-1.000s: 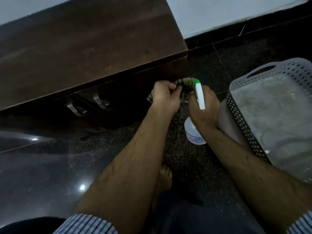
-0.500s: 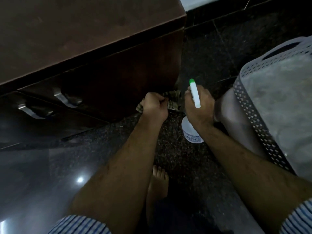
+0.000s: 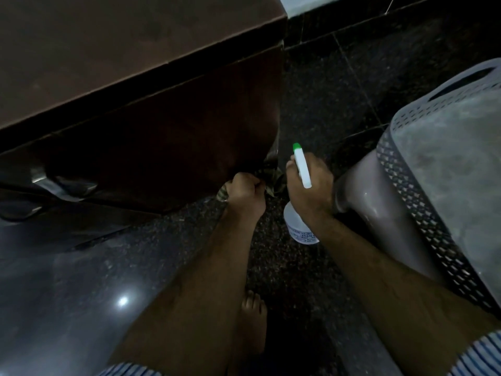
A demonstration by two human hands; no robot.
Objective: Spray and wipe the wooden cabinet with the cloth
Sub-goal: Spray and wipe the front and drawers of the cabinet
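The dark wooden cabinet fills the upper left, its top lit brown and its front in shadow. My left hand is closed on a crumpled patterned cloth, pressed low against the cabinet's front right corner near the floor. Just to the right, my right hand grips a clear spray bottle with a white head and green nozzle, pointing up and away from me, close beside the cloth.
A grey perforated plastic basket stands at the right, close to my right forearm. Metal drawer handles show low on the cabinet front at the left. The floor is glossy dark granite. My bare foot rests between my arms.
The cloth and my left hand have moved down the cabinet's front to its lower right corner. My right hand with the bottle followed downward. The view tilted lower.
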